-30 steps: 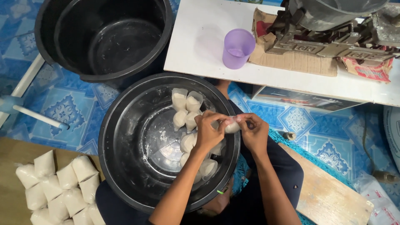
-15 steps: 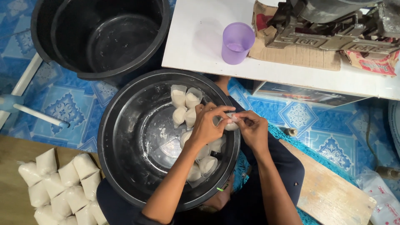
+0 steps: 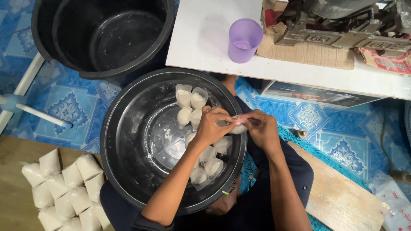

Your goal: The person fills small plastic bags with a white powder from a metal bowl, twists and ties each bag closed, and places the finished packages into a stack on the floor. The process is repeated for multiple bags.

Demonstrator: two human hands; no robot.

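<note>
One small clear bag of white powder (image 3: 238, 127) sits pinched between both hands, held above the right rim of the wide black basin (image 3: 128, 171). Its neck runs sideways from one hand to the other. The left hand (image 3: 212, 127) curls over the bag's body, its fingers (image 3: 222, 114) closed tight around it, thumb and forefinger nipping the plastic. The right hand (image 3: 262, 128) meets it from the other side, fingers (image 3: 250, 121) closed on the bag's neck, knuckles bunched and nearly touching the left hand's fingertips.

Below the hands, inside the basin, lie more small filled bags (image 3: 190, 105), some grouped near the far wall and others scattered under the left forearm; white dust smears the basin floor. Beyond the basin stands a deep black bucket (image 3: 102, 36) on the blue patterned floor (image 3: 68, 107). Near the bottom left, a heap of larger tied white bags (image 3: 64, 188) rests on a wooden surface. Across the top right runs a white counter (image 3: 205, 38) carrying a purple plastic cup (image 3: 244, 39), a piece of brown cardboard (image 3: 308, 53) and a metal machine (image 3: 342, 21). A wooden board (image 3: 342, 196) lies just right of the person's dark sleeve.
</note>
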